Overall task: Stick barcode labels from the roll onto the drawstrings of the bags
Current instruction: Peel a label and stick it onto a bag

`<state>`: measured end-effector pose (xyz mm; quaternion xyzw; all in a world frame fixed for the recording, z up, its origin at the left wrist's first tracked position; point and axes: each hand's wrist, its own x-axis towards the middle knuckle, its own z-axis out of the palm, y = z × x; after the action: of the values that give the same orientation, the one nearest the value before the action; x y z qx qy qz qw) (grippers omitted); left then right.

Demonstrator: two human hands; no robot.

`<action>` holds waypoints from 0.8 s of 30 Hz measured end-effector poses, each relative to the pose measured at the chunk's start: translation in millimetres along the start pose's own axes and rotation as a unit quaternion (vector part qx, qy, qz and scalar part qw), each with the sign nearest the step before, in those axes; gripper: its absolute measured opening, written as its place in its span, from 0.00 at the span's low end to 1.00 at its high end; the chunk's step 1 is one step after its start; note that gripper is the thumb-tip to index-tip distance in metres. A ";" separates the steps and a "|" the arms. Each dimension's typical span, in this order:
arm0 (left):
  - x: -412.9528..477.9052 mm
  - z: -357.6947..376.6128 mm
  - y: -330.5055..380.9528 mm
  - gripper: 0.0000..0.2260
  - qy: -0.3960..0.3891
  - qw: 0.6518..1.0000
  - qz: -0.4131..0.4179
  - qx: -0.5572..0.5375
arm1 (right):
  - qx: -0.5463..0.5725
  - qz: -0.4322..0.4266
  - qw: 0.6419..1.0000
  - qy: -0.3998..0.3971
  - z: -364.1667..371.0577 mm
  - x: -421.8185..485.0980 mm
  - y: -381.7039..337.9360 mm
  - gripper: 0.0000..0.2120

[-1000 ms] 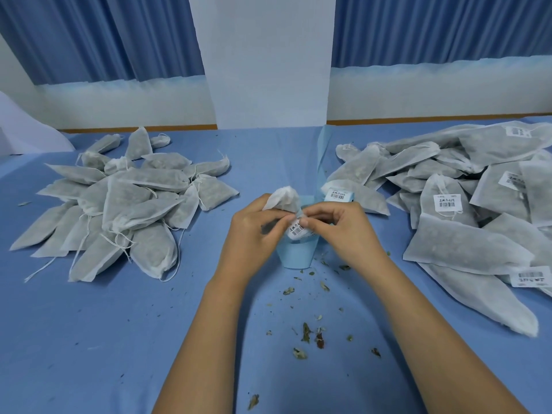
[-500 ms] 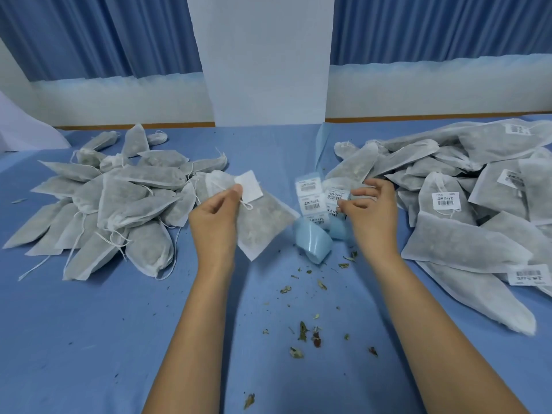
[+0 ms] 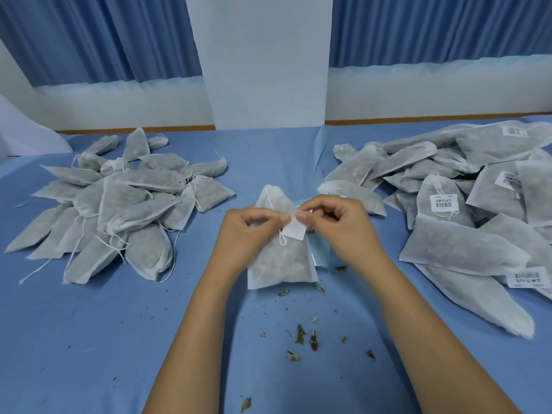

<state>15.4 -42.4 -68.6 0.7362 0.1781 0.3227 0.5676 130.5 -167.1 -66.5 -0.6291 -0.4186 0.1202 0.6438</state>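
A white mesh drawstring bag (image 3: 280, 261) lies on the blue table in front of me, its gathered neck pointing away. My left hand (image 3: 251, 231) and my right hand (image 3: 337, 222) meet above it, and both pinch a white label (image 3: 294, 230) folded over the bag's drawstring (image 3: 282, 240). The label's blank side faces me. The blue backing strip of the label roll (image 3: 321, 255) lies under my right hand, mostly hidden.
A heap of unlabelled bags (image 3: 119, 204) covers the left of the table. On the right is a pile of bags with barcode labels (image 3: 466, 204). Dried herb crumbs (image 3: 304, 336) are scattered near my forearms. A white pillar (image 3: 268, 61) stands behind the table.
My left hand brought the bag from the left to the centre. My right hand left the label roll and joined it on the label at the drawstring.
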 end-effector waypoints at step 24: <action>2.0 -2.2 -5.2 0.13 -0.089 0.995 -0.016 -0.043 | 0.116 -0.068 0.990 -0.048 -5.6 -2.3 -7.8 0.05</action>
<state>15.9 -38.0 -72.7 0.7337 0.1247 0.2542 0.6177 130.0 -174.0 -59.5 -0.5140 -0.4736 0.1541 0.6984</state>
